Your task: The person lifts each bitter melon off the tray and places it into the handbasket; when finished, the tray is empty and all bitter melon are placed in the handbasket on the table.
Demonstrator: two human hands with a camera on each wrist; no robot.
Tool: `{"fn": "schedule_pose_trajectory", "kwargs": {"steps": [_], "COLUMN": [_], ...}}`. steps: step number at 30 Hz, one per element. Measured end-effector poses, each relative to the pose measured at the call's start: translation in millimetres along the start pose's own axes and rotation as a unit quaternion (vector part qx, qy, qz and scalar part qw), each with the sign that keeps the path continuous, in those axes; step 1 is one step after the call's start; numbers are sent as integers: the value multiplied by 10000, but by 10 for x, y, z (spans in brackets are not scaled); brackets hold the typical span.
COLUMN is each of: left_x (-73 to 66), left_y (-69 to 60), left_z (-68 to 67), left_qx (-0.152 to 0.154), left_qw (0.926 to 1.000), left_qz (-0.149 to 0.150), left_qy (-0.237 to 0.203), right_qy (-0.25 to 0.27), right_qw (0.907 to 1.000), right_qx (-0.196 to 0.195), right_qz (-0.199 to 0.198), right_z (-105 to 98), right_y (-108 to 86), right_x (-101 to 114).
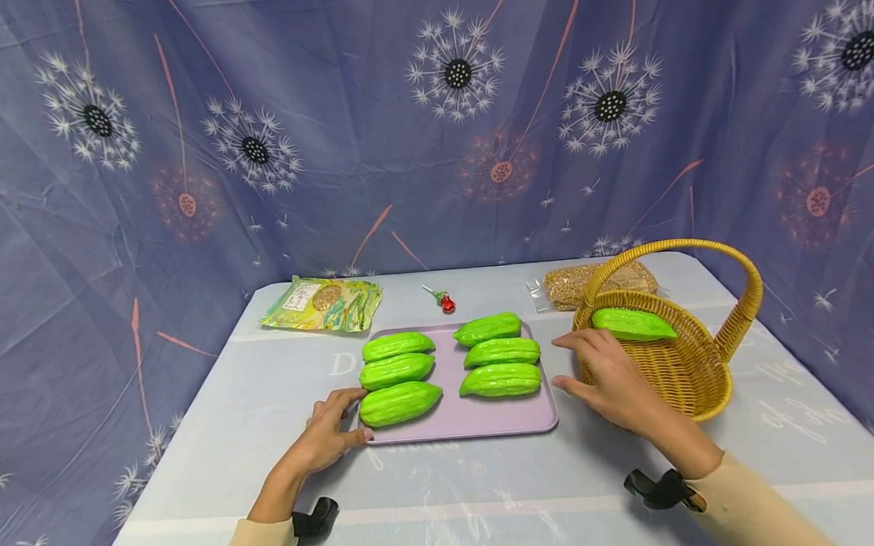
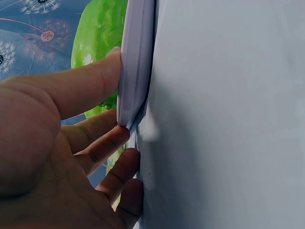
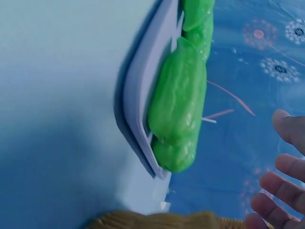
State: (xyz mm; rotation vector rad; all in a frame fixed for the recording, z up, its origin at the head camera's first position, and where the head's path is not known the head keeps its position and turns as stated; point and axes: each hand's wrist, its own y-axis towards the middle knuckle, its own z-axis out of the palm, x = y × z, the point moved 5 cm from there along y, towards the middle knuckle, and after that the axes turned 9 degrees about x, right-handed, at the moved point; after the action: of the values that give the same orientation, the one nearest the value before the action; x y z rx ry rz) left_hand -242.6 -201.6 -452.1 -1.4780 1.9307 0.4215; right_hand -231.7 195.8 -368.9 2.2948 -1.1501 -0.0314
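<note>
A lilac tray (image 1: 454, 427) lies on the table with several glossy green ridged gourds, resembling bitter melons, in two columns. The front left gourd (image 1: 400, 404) is nearest my left hand (image 1: 328, 434). That hand holds the tray's near left corner, its thumb on the rim and its fingers at the side, as the left wrist view shows. Between the tray and a yellow wicker basket (image 1: 714, 381), my right hand (image 1: 614, 377) hovers with fingers spread, holding nothing. Another green gourd (image 1: 633, 324) lies inside the basket. My right forearm hides part of the basket's near side.
At the back left lies a green and yellow printed packet (image 1: 324, 305). A small red flower-like item (image 1: 447, 303) lies behind the tray. Behind the basket is a clear bag of tan grains (image 1: 567, 286). The basket's tall handle (image 1: 747, 304) arches above it.
</note>
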Motion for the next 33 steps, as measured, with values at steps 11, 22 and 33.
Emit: {"fn": "schedule_pose_trajectory", "kwargs": {"steps": [11, 22, 33], "left_x": [19, 15, 17], "left_y": [5, 4, 2], "left_z": [3, 2, 2], "left_qx": [15, 11, 32], "left_qw": [10000, 10000, 9999], "left_qz": [-36, -52, -84], "left_qy": [-13, -36, -63], "right_qy": [-38, -89, -133], "right_qw": [9995, 9974, 9962], "right_qx": [316, 651, 792], "right_qz": [17, 293, 346], "right_z": [285, 524, 691], "right_y": [89, 177, 207], "right_x": [80, 55, 41]}}
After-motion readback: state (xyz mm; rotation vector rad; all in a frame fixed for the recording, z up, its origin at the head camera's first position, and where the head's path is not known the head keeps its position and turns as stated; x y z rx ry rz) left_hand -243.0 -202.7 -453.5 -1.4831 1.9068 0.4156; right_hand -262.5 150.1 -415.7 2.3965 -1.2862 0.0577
